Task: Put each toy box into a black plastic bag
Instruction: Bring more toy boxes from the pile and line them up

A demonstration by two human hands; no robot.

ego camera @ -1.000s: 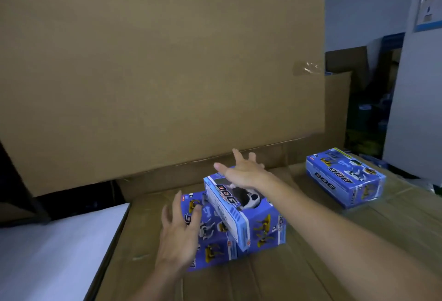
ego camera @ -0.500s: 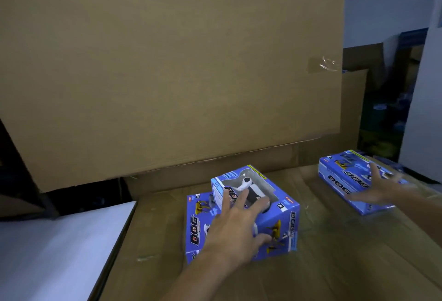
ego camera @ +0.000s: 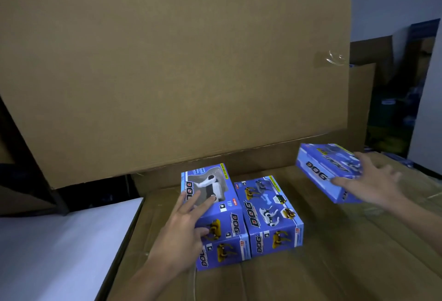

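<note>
Three blue rectangular cardboard toy boxes printed "DOG" with robot-dog pictures sit over a brown cardboard surface [ego camera: 334, 264]. The windowed toy box [ego camera: 210, 195], showing a white toy dog, lies under the left hand [ego camera: 181, 236], whose fingers spread across its top while the thumb wraps its near side, grasping it. Just right of that hand, touching this box, rests the second toy box [ego camera: 267, 212]. The right hand [ego camera: 368, 185] grips the third toy box [ego camera: 325, 169], tilted and lifted off the surface.
</note>
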